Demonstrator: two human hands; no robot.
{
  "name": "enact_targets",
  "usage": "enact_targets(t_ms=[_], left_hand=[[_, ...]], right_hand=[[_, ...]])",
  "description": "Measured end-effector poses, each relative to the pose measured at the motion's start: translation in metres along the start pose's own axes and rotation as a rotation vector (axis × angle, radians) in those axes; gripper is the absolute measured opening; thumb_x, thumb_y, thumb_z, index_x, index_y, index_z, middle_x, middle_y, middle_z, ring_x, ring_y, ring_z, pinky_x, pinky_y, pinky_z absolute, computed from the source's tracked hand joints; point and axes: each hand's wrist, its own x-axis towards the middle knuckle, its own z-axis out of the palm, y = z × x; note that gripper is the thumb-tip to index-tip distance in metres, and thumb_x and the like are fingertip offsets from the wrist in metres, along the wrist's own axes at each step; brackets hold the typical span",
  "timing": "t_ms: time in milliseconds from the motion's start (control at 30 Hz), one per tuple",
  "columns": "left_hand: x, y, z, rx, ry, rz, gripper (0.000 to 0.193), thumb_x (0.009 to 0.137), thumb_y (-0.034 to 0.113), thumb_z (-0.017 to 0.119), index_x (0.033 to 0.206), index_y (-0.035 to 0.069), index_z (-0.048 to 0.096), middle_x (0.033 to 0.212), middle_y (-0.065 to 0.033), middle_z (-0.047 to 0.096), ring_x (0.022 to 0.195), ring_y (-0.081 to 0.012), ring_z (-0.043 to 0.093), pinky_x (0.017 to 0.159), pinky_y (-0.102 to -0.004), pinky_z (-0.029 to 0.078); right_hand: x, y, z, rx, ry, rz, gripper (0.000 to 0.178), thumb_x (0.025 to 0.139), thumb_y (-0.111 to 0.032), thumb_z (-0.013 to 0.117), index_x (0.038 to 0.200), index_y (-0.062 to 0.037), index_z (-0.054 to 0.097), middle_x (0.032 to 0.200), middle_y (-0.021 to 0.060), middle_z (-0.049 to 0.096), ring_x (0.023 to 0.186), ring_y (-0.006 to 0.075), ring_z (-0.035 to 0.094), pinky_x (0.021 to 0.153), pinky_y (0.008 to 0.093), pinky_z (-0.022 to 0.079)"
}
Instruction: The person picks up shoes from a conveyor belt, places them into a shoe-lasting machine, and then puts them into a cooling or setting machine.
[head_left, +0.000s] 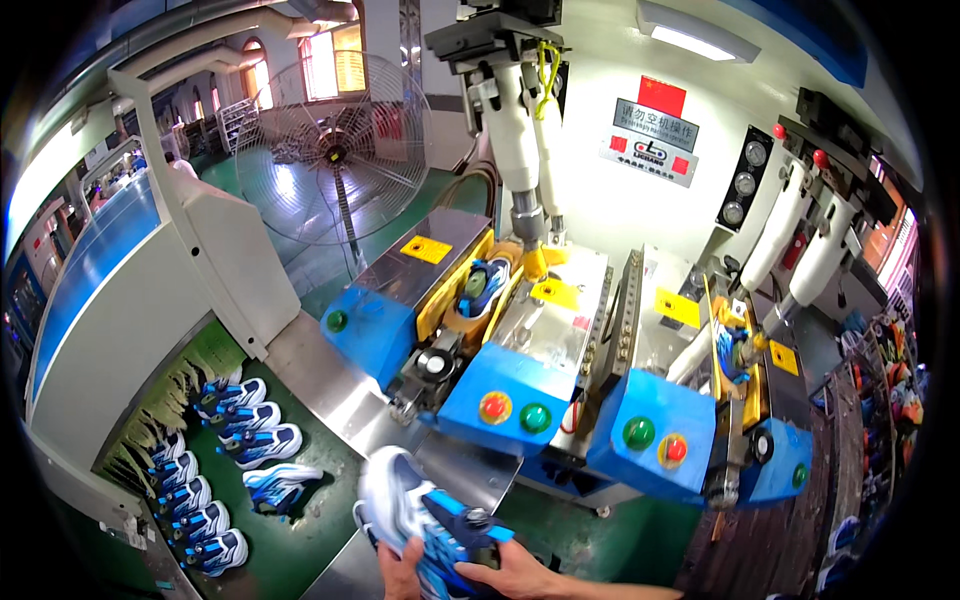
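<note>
Both hands grip one blue-and-white sneaker [425, 520] at the bottom edge of the view: the left hand [400, 570] closes under its sole side, the right hand [515, 575] wraps its blue last end, seemingly to keep it steady. Just ahead stands the pressing machine [520, 400], another sneaker [483, 285] clamped inside. Left, a conveyor [290, 540] carries more sneakers [225, 460] in a row.

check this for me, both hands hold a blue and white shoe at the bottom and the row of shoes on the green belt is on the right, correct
Not quite. The head view shows the shoes on the green belt on the left, not the right. The rest holds: the left hand and right hand hold a blue and white shoe at the bottom.
</note>
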Motion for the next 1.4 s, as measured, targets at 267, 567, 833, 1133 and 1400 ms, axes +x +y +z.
enact_targets(t_ms=[267, 567, 833, 1133, 1400], left_hand=[[0.320, 0.017, 0.159, 0.522, -0.418, 0.474, 0.090, 0.089, 0.024, 0.070, 0.150, -0.007, 0.010, 0.151, -0.0287, 0.029, 0.143, -0.0344, 0.031, 0.115, -0.0396, 0.027], [0.540, -0.049, 0.253, 1.150, -0.648, 0.562, 0.056, 0.085, 0.032, 0.065, 0.116, -0.013, 0.051, 0.111, -0.0319, 0.061, 0.104, -0.0431, 0.061, 0.090, -0.0442, 0.048], [0.459, 0.088, 0.146, 0.141, -0.489, -0.249, 0.074, 0.086, 0.027, 0.072, 0.144, -0.005, 0.036, 0.134, -0.0145, 0.053, 0.121, -0.0213, 0.051, 0.105, -0.0345, 0.039], [0.286, 0.032, -0.125, -0.393, 0.297, -0.046, 0.067, 0.097, 0.033, 0.055, 0.147, -0.004, 0.031, 0.151, -0.0176, 0.035, 0.137, -0.0333, 0.037, 0.114, -0.0507, 0.029], [0.220, 0.000, -0.121, -0.236, 0.868, -0.199, 0.058, 0.097, 0.034, 0.057, 0.137, -0.006, 0.044, 0.139, -0.0196, 0.049, 0.125, -0.0346, 0.048, 0.107, -0.0508, 0.036]], right_hand=[[0.034, -0.062, -0.089, -0.078, 0.200, 0.030, 0.062, 0.080, -0.017, 0.074, 0.133, 0.0028, 0.048, 0.127, 0.0136, 0.055, 0.116, 0.0241, 0.051, 0.102, 0.0384, 0.040], [0.097, -0.087, -0.110, -0.247, 0.517, 0.481, 0.054, 0.080, -0.023, 0.076, 0.123, 0.0026, 0.054, 0.093, 0.0070, 0.060, 0.085, 0.0199, 0.055, 0.077, 0.0368, 0.048], [0.190, -0.091, -0.143, 0.148, 0.540, 0.463, 0.083, 0.085, -0.026, 0.070, 0.149, 0.0033, 0.026, 0.117, 0.0123, 0.057, 0.103, 0.0220, 0.056, 0.089, 0.0356, 0.047], [0.478, -0.094, -0.253, -0.322, 0.728, 0.226, 0.050, 0.089, -0.025, 0.067, 0.125, 0.0026, 0.047, 0.112, 0.0190, 0.064, 0.104, 0.0340, 0.063, 0.095, 0.0444, 0.048], [0.524, -0.014, -0.238, -0.956, 0.947, -0.144, 0.081, 0.078, -0.019, 0.068, 0.139, 0.0138, 0.025, 0.132, 0.0346, 0.039, 0.122, 0.0507, 0.041, 0.107, 0.0474, 0.035]])
